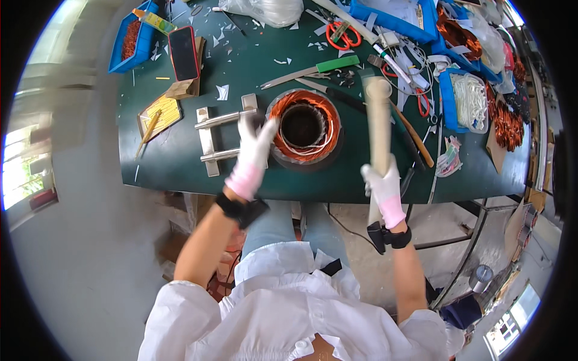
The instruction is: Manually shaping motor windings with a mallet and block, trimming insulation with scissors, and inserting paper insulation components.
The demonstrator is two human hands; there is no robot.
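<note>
A ring-shaped motor stator (330,144) with copper windings and pale cord laced round them stands near the table's front edge. My left hand (256,141), in a white glove with a pink cuff, is at the left rim of the stator. Its fingers close round a dark, rounded piece (257,118), too blurred to name. To the right of the stator, my gloved right hand (383,183) grips a long, pale mallet (379,129) upright, its thick end pointing away from me. The mallet's outline is smeared by motion.
Left of the stator lies a metal frame with two rods (226,119). Beyond are a yellow tray (159,118) and a phone (183,54). A green-handled knife (337,64), red scissors (344,36) and blue bins (457,102) stretch across the back and right.
</note>
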